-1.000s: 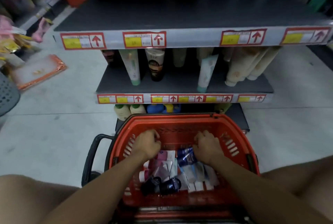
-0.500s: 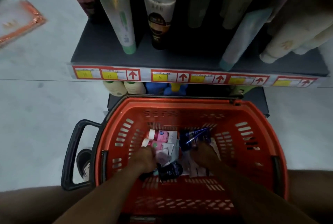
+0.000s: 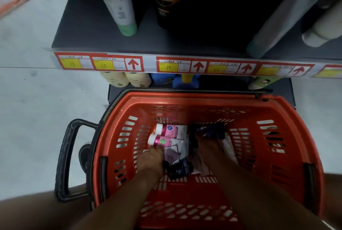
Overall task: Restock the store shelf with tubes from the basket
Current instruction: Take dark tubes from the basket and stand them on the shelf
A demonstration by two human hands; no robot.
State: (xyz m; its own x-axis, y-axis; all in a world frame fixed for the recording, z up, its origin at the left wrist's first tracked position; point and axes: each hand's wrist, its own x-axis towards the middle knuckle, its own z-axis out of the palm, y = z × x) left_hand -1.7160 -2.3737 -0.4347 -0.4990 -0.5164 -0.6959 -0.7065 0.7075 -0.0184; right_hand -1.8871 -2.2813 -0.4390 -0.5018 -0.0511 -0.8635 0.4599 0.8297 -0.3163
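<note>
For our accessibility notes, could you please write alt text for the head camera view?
Both hands reach into a red basket on the floor: the left hand touches a pink tube, the right hand reaches among dark blue tubes. Above, a shelf holds standing tubes behind red-and-yellow price labels.

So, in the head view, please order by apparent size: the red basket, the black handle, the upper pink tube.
Largest to smallest:
1. red basket
2. black handle
3. upper pink tube
</note>
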